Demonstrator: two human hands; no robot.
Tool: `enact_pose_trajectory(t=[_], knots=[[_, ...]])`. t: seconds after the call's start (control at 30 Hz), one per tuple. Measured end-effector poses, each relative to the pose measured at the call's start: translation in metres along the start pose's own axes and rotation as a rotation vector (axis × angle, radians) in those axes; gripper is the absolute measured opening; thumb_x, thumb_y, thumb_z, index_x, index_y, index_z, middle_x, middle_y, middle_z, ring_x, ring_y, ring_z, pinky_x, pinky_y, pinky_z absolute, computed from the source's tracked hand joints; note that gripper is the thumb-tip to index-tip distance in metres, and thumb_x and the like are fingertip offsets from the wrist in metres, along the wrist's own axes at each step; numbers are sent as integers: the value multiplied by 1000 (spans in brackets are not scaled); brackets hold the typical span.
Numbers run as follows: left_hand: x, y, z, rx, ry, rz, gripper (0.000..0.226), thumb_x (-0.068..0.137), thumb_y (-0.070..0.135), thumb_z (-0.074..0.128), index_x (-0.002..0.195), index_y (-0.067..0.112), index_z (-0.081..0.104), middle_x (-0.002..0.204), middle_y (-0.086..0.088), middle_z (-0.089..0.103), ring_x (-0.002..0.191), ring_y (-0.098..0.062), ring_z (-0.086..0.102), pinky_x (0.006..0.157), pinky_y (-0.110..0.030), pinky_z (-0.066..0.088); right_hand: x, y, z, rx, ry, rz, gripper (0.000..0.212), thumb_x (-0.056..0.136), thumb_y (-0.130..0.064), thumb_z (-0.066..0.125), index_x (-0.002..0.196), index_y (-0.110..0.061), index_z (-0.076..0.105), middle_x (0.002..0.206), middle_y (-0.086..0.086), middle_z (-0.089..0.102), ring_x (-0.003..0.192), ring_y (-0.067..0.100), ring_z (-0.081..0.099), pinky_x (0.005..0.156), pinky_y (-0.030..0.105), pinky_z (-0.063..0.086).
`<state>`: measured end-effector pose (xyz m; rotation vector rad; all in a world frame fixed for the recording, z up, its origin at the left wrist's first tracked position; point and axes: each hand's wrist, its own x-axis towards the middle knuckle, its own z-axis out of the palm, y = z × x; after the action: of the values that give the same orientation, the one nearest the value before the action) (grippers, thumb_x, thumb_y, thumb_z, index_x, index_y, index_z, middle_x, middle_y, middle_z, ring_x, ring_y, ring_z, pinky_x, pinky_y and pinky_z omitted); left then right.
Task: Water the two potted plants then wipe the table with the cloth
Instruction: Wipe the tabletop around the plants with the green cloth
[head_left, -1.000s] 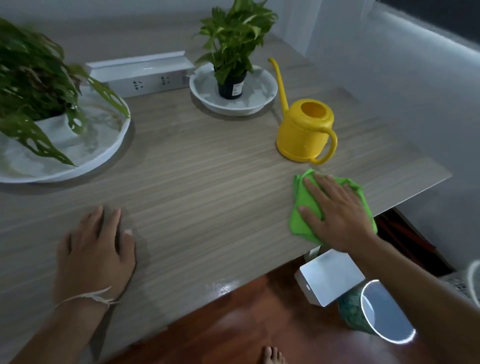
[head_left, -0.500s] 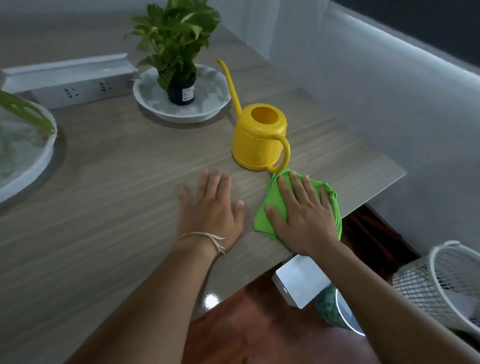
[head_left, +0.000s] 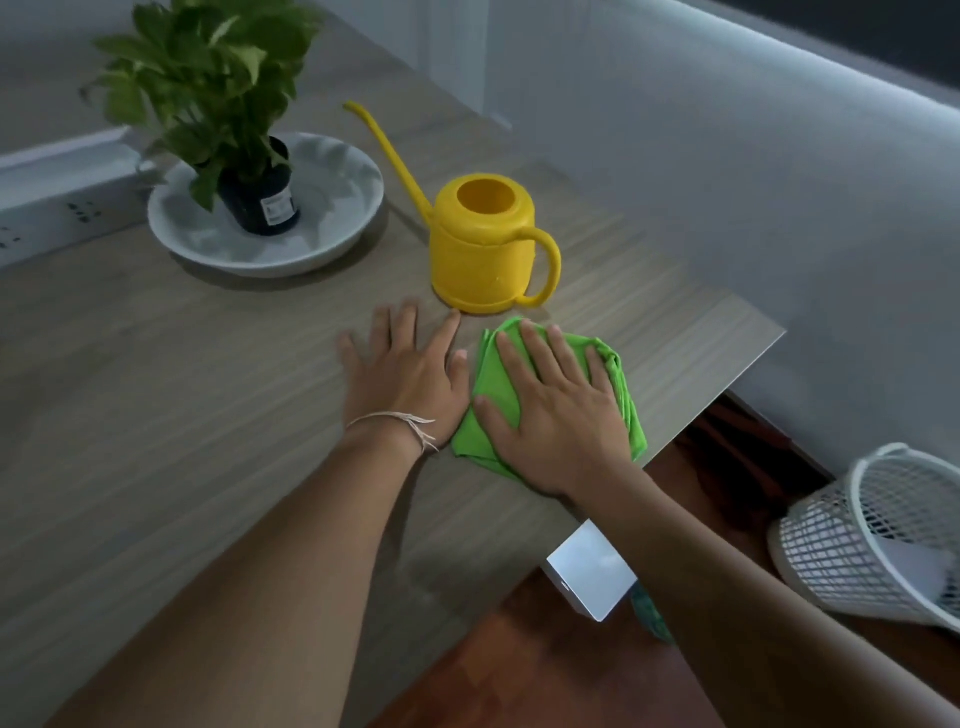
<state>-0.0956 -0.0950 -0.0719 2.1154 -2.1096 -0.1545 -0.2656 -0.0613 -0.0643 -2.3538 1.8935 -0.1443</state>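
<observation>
A green cloth (head_left: 496, 384) lies bunched on the wooden table (head_left: 182, 415) near its right front corner. My right hand (head_left: 556, 415) presses flat on the cloth, fingers spread. My left hand (head_left: 410, 374) rests flat on the bare table just left of the cloth, touching its edge. Just beyond both hands stands a yellow watering can (head_left: 485, 247), upright, spout pointing to the back left. A small potted plant (head_left: 218, 98) in a black pot sits in a white dish (head_left: 332, 239) at the back left. The second plant is out of view.
A white power strip box (head_left: 57, 208) lies along the table's back left. Below the table's right edge are a white block (head_left: 592, 569), a wire wastebasket (head_left: 878, 535) on the red-brown floor, and a grey wall (head_left: 727, 182) at the right.
My left hand slid right across the table until it lay beside the cloth. The view turned right, so the large plant left the frame. My right hand stayed on the cloth.
</observation>
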Motion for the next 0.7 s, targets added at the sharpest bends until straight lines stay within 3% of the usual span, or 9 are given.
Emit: enact_pose_trajectory(t=[0.2, 0.37, 0.57, 0.7], knots=[[13, 1, -1, -47, -1, 4, 50, 102, 45, 26, 152, 42, 28, 166, -1, 15, 154, -27, 6, 119, -63, 3, 42, -1, 1, -4, 20, 31, 79, 95, -72, 16, 162, -30, 12, 171, -2, 6, 158, 21, -3, 126, 53, 0], [-2, -8, -3, -116, 29, 0, 49, 103, 36, 33, 151, 33, 36, 166, -2, 21, 154, -24, 11, 122, -50, 10, 38, -1, 1, -16, 16, 26, 80, 95, -71, 15, 162, -29, 10, 172, -2, 4, 158, 22, -4, 126, 53, -1], [-65, -49, -2, -103, 196, -30, 51, 94, 33, 38, 140, 19, 56, 152, -15, 46, 141, -35, 40, 112, -50, 34, -34, -34, 4, 16, -14, -23, 79, 97, -69, 14, 163, -26, 7, 172, -2, 0, 157, 21, -8, 125, 54, -4], [-85, -56, -2, -67, 175, -70, 56, 93, 37, 35, 142, 18, 53, 154, -15, 43, 144, -36, 37, 114, -50, 31, -87, -55, 14, 40, 64, -148, 79, 95, -69, 27, 161, -25, 25, 169, 0, 18, 158, 22, 8, 124, 57, 9]])
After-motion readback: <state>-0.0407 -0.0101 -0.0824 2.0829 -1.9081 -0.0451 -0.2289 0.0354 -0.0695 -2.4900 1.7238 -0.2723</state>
